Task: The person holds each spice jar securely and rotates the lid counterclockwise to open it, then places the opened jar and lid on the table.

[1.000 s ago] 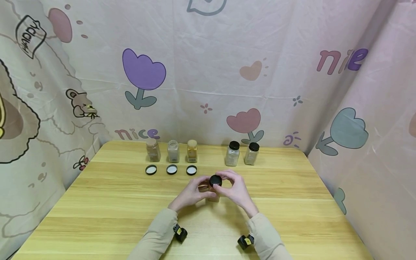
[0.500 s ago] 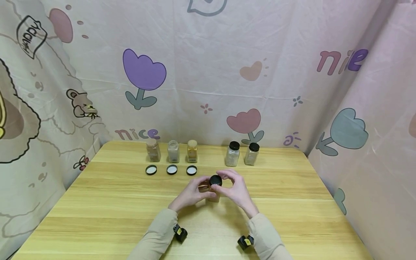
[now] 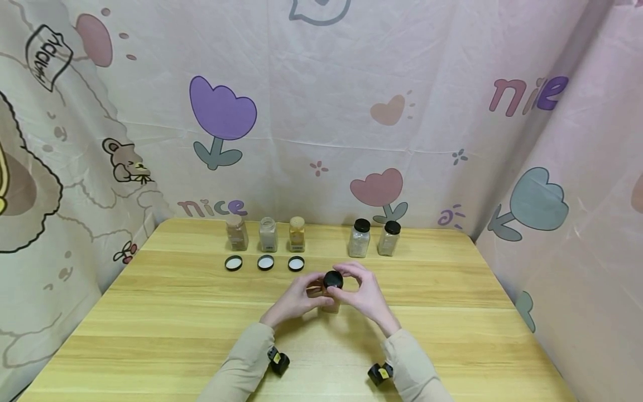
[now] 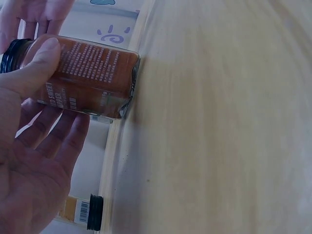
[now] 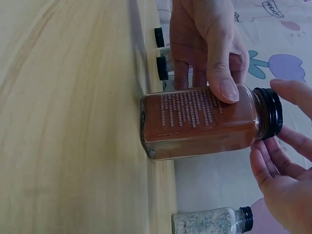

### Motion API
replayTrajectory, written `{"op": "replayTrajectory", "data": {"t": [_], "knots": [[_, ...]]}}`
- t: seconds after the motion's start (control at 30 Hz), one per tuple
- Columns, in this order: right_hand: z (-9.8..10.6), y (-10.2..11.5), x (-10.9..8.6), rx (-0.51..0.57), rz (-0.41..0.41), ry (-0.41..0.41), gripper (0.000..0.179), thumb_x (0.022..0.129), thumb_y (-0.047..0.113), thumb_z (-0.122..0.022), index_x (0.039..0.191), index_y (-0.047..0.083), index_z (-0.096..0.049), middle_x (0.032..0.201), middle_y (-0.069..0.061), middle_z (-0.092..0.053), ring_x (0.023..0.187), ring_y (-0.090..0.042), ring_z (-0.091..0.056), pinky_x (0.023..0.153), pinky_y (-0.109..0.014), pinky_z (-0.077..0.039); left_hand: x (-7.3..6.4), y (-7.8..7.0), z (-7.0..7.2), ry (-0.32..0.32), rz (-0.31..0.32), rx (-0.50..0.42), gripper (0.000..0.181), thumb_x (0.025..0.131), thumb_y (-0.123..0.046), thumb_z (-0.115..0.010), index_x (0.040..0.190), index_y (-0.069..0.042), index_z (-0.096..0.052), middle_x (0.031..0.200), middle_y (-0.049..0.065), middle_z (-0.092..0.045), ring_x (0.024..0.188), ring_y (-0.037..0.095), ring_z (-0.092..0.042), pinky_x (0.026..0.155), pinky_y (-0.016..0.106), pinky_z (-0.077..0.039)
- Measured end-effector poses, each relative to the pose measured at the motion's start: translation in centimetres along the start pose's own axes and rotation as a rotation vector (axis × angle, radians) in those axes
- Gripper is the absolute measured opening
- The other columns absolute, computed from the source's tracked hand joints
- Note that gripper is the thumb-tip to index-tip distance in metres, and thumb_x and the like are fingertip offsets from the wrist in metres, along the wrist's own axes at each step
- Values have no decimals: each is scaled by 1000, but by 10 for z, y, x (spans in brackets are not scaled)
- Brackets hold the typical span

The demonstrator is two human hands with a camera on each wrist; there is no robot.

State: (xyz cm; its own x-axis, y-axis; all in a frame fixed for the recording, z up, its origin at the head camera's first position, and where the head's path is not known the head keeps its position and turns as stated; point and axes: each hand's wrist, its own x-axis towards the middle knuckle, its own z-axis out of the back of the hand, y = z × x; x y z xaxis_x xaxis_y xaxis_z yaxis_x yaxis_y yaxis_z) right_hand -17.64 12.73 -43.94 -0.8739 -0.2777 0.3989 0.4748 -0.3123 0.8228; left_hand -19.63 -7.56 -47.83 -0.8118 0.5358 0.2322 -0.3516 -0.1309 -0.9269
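In the middle of the table, a square glass spice jar (image 3: 330, 306) of reddish-brown powder stands upright. Its label in the left wrist view partly reads "SWEET". My left hand (image 3: 296, 299) grips the jar's body, thumb on the near side and fingers behind. The thumb and fingers of my right hand (image 3: 366, 290) pinch the black lid (image 5: 274, 113), which sits on the jar's neck. The right wrist view shows the jar (image 5: 204, 122) from the side, its base at the wooden tabletop.
Behind, to the left, stand three jars without lids: brown (image 3: 238, 237), white (image 3: 268, 239) and yellow (image 3: 297, 240). Before them lie three black lids (image 3: 233, 262), white insides up. Two lidded jars, one left (image 3: 359, 244) and one right (image 3: 388, 243), stand back right. A printed curtain (image 3: 311, 111) encloses the table.
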Motion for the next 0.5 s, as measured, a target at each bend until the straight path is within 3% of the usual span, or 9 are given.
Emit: {"op": "replayTrajectory", "data": {"t": [0.2, 0.5], "knots": [[-2, 0, 0, -67, -39, -60, 46, 76, 18, -89, 117, 5, -72, 113, -11, -70, 99, -25, -61, 93, -36, -52, 0, 1, 0, 3, -12, -3, 47, 90, -12, -76, 131, 2, -59, 130, 23, -64, 124, 39, -63, 108, 37, -53], [-3, -1, 1, -58, 21, -66, 34, 78, 12, -87, 109, 6, -74, 107, -11, -71, 94, -26, -63, 89, -36, -56, 0, 2, 0, 0, -21, 23, 46, 89, -13, -76, 130, 2, -60, 128, 22, -65, 120, 38, -65, 105, 35, -55]]}}
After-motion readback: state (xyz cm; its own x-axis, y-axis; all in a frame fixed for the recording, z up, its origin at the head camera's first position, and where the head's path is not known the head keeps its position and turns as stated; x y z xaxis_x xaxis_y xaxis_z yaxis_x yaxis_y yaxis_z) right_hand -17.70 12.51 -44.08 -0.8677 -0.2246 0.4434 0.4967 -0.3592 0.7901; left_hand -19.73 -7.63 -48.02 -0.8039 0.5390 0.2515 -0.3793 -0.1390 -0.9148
